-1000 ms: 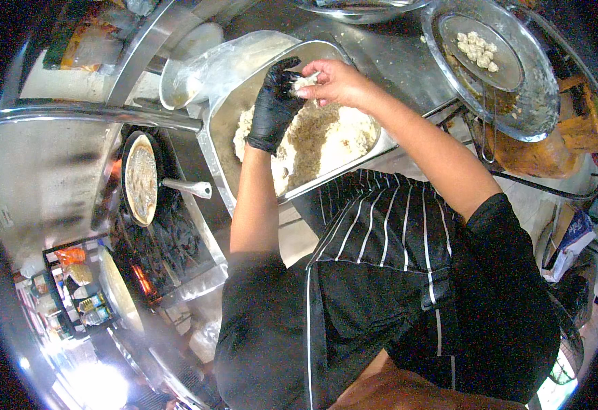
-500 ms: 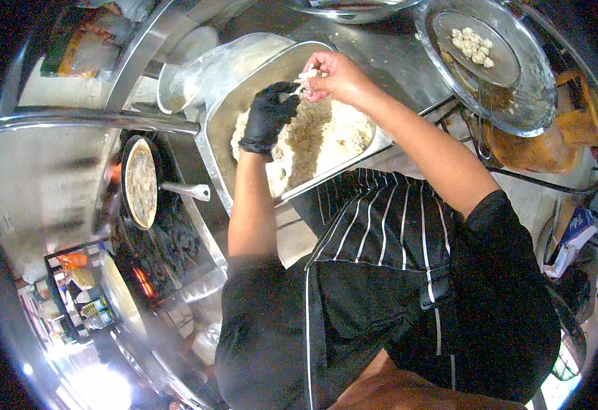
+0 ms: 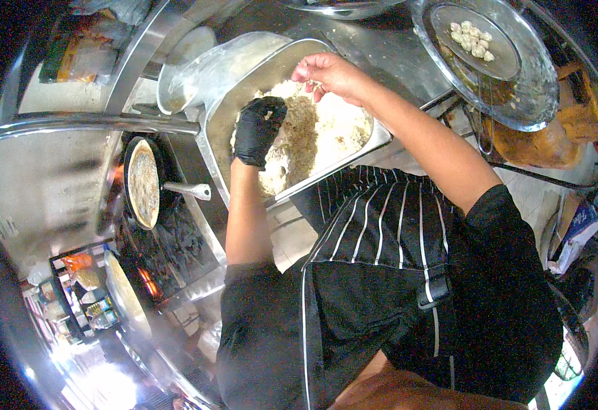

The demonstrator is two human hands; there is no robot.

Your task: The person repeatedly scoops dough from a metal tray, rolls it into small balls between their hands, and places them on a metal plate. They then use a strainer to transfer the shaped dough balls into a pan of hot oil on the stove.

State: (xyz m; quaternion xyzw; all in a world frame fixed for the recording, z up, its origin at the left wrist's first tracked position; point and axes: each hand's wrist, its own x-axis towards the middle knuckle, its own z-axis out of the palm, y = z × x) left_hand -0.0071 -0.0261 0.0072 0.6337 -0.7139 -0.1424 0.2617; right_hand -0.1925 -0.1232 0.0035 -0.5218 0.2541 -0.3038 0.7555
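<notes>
A deep metal pan (image 3: 218, 174) holds a white, crumbly, flour-like food (image 3: 343, 130). My left hand (image 3: 259, 130), in a black glove, is curled low over the left side of this food. White bits cling to the glove, and whatever lies in its palm is hidden. Bare and above the far part of the pan, my right hand (image 3: 332, 76) has its fingers bent but apart. Nothing clearly shows between them. The two hands are separate.
On the left burner, a frying pan (image 3: 142, 181) holds a pale, browned round. A glass lid or bowl (image 3: 535, 82) at far right carries several small white balls (image 3: 473, 41). Plastic sheeting (image 3: 244, 58) lies beside the metal pan. A metal rail (image 3: 101, 124) crosses the left.
My hands have come apart after meeting over the pan around a whitish bit. The left has moved down and left to the food; the right stays near its place with fingers loosened.
</notes>
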